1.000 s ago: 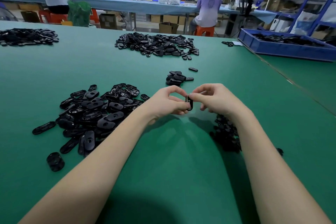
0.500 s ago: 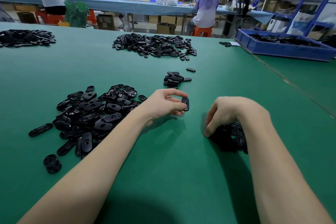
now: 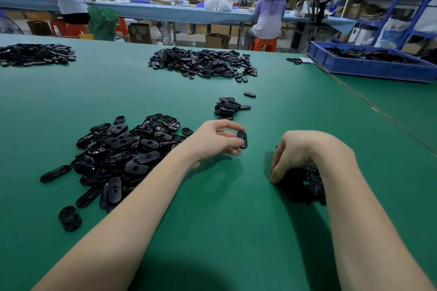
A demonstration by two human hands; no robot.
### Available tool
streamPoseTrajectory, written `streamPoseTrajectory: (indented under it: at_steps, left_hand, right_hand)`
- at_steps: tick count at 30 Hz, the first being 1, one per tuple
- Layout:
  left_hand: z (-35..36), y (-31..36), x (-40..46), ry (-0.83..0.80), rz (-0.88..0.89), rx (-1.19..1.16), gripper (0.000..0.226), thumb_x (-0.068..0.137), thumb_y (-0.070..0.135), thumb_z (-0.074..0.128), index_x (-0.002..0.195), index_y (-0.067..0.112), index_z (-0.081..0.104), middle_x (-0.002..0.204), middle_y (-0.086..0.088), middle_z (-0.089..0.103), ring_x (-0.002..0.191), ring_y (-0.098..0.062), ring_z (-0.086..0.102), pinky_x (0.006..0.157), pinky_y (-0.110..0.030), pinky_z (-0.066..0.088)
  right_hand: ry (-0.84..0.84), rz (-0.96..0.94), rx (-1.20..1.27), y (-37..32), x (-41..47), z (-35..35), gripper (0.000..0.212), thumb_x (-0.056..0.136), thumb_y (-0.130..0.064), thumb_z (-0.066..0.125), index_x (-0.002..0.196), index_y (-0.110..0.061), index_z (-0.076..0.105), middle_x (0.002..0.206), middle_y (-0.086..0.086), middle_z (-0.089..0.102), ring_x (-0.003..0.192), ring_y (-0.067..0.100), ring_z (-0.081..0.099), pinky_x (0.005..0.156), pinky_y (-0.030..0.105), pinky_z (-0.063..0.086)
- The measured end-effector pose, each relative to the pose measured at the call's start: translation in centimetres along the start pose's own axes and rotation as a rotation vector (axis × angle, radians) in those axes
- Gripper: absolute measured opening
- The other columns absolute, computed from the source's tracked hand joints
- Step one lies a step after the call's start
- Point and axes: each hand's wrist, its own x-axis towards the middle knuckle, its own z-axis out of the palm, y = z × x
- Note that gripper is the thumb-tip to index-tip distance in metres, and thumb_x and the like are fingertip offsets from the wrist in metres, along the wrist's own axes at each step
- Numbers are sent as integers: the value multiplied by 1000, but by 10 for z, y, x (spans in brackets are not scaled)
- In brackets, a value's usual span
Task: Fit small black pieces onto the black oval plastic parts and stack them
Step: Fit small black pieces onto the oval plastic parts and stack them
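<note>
My left hand (image 3: 216, 140) pinches one black oval plastic part (image 3: 242, 139) between thumb and forefinger, upright, just above the green table (image 3: 212, 220). My right hand (image 3: 300, 151) reaches down with curled fingers into a heap of small black pieces (image 3: 307, 184); its fingertips are hidden, so whether they hold a piece I cannot tell. A big pile of loose oval parts (image 3: 123, 151) lies to the left of my left hand. A short stack of oval parts (image 3: 227, 107) stands just beyond my left hand.
More heaps of black parts lie at the far centre (image 3: 203, 64) and far left (image 3: 35, 54). A blue bin (image 3: 369, 67) of parts stands at the back right. A round black stack (image 3: 69, 218) sits near left. People sit at a far bench.
My right hand let go of the oval part and dropped to the heap of small pieces on the right. My left hand kept the oval part and stays nearly in place.
</note>
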Motion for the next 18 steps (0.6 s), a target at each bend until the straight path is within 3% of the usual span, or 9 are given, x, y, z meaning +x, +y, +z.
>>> streamPoseTrajectory:
  at_steps: [4, 7, 10, 13, 18]
  left_hand:
    - [0, 0, -1, -1, -10, -2, 27, 89, -2, 70, 114, 6, 68, 85, -5, 76, 65, -14, 68, 68, -22, 56]
    - [0, -1, 0, 6, -18, -23, 27, 89, -3, 70, 114, 6, 68, 90, -8, 76, 64, -15, 69, 70, -24, 58]
    - [-1, -1, 0, 27, -15, -30, 26, 90, -3, 70, 113, 8, 69, 93, -8, 77, 66, -16, 71, 71, -23, 58]
    - [-3, -2, 0, 37, -6, -44, 27, 89, -3, 70, 112, 10, 70, 93, -8, 77, 69, -17, 72, 71, -23, 58]
    - [-4, -2, -1, 49, 23, -42, 32, 87, -3, 71, 116, 10, 69, 95, -9, 77, 74, -18, 73, 78, -24, 59]
  right_hand:
    - [36, -18, -20, -1, -1, 0, 30, 56, -48, 91, 79, -30, 82, 87, -6, 79, 89, 18, 75, 87, 38, 62]
    - [142, -67, 46, -1, 0, 0, 10, 68, -39, 81, 76, -33, 81, 84, -9, 77, 87, 15, 72, 86, 34, 61]
    - [306, -157, 320, -2, 5, 2, 4, 78, -32, 77, 75, -32, 79, 85, -9, 76, 88, 15, 70, 83, 29, 58]
    - [425, -237, 663, -5, 10, 7, 4, 81, -29, 77, 78, -31, 80, 82, -11, 77, 90, 18, 71, 71, 25, 52]
    - [418, -306, 879, -11, 15, 14, 9, 81, -26, 79, 87, -33, 79, 75, -9, 66, 52, 2, 50, 58, 22, 39]
